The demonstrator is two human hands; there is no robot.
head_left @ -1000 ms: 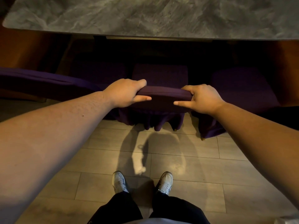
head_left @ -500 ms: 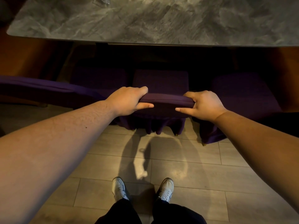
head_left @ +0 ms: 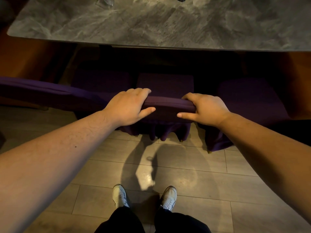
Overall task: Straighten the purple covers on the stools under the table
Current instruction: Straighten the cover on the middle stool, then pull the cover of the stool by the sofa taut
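- While both hands grip the cover (head_left: 169, 105) on the middle stool at 12 o'clock, just under the worktop (head_left: 151, 22) edge, an uneven pull looks likely to skew it.
- The left hand (head_left: 128, 106) and right hand (head_left: 204, 108) are each curled over the top edge, thumbs in front, fabric pinched.
- Tugging too hard could drag the stool out or bunch the skirt (head_left: 161, 132) near the floor (head_left: 185, 179).
- The neighbouring covers at 10 and 2 o'clock look untouched.

No legible text, label, brand or number anywhere.
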